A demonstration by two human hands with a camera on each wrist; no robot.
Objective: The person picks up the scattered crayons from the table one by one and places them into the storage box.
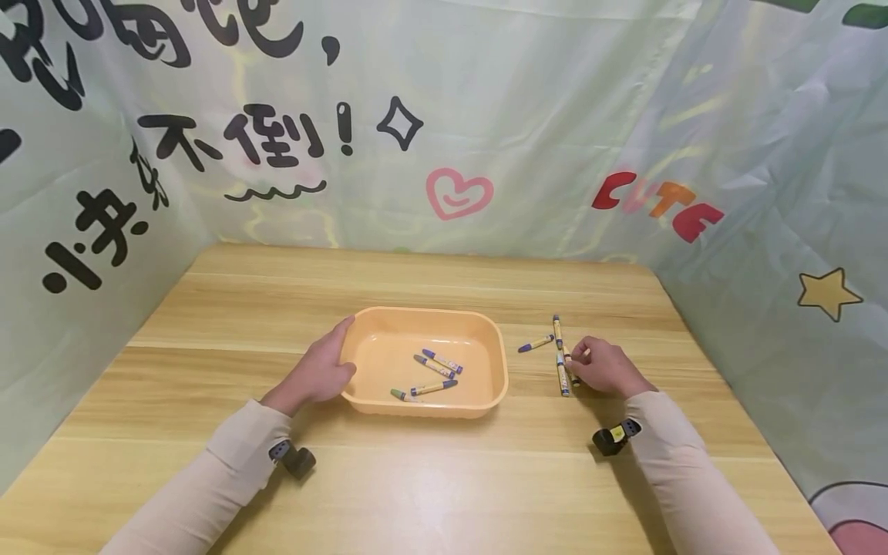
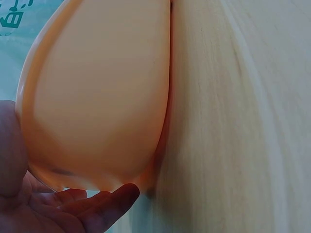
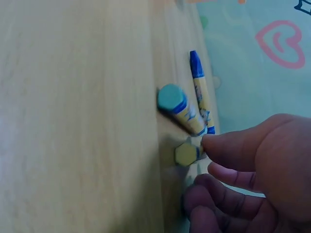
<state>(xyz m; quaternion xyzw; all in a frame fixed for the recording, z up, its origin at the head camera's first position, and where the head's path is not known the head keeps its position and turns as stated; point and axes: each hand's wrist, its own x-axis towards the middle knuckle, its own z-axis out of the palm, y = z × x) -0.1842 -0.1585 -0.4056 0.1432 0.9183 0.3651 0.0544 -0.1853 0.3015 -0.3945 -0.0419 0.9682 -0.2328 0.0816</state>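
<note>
On the table stands a peach-coloured plastic tray (image 1: 378,354), its left end gripped by my left hand (image 1: 321,373). The left wrist view has the thumb at the rim and the fingers against the tray's outside (image 2: 97,97). Several oil pastels (image 1: 434,388) in blue-and-yellow wrappers lie inside. Right of the tray, my right hand (image 1: 605,367) pinches an oil pastel with a yellowish end (image 3: 186,154) between thumb and finger. Close by lie a teal-ended oil pastel (image 3: 180,108), a blue-tipped one (image 1: 536,344) and another (image 1: 557,330) pointing away.
The wooden table (image 1: 430,478) meets a printed fabric backdrop (image 1: 541,139) at the back and both sides. A small black camera is strapped to each wrist, on the left (image 1: 294,459) and on the right (image 1: 613,438).
</note>
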